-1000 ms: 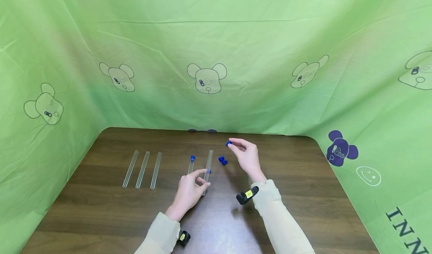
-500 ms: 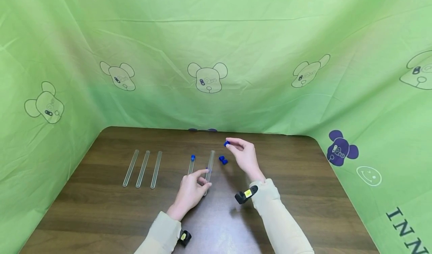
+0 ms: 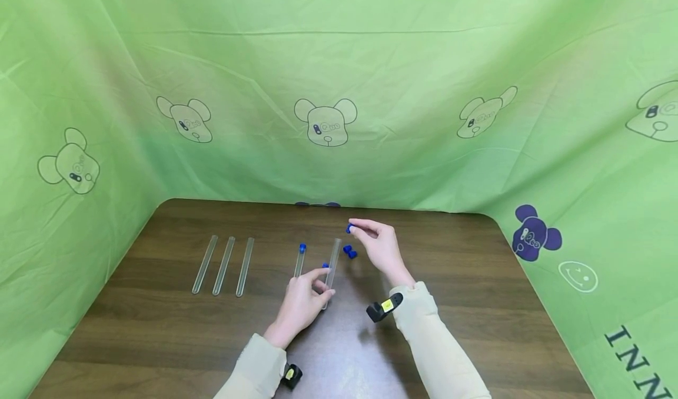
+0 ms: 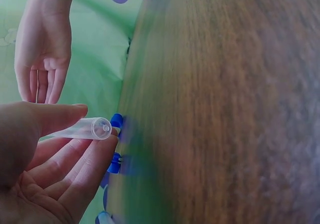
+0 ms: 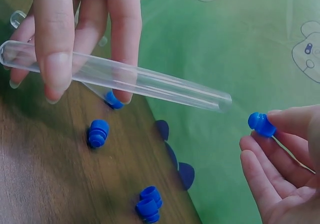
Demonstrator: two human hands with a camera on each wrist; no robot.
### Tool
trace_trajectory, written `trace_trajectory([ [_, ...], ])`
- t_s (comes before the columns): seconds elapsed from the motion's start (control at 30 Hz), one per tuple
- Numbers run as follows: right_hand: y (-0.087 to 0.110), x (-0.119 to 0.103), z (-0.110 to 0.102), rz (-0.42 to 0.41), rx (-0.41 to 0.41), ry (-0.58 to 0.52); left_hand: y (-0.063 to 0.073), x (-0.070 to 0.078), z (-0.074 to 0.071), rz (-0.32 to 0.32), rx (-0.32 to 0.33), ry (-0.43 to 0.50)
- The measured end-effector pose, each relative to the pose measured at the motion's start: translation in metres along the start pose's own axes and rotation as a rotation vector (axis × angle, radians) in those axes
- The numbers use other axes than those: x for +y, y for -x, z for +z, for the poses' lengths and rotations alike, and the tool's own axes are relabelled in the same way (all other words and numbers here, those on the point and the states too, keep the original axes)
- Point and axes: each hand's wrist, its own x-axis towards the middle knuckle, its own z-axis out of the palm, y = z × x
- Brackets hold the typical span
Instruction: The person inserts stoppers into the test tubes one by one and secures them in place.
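Note:
My left hand grips a clear test tube between thumb and fingers, above the table. The tube tilts, its open mouth pointing away and to the right. Thumb and fingertips of my right hand pinch a small blue ribbed stopper. In the right wrist view a short gap separates that stopper from the tube's mouth. Beneath the tube a loose blue stopper lies on the wood. Left of it is a tube with a blue stopper in its end, partly hidden by my left hand.
Three clear uncapped test tubes lie side by side at the left of the brown wooden table. Two blue stoppers sit close together below my right hand. Green printed cloth hangs around the table's back and sides.
My right hand has shifted slightly left with the stopper, closer to the tube. My left hand has moved the tube a little to the right, tilting it more; the loose stopper behind now shows left of it.

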Motion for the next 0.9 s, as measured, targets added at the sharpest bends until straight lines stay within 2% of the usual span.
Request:
trace_trajectory([
  [0.37,0.001,0.001,0.005,-0.012,-0.042,-0.011,0.002,0.001,0.001,0.000,-0.006,0.003],
  [0.9,0.004,0.002,0.013,-0.006,-0.051,-0.024,0.002,0.004,0.004,0.013,-0.006,0.008],
])
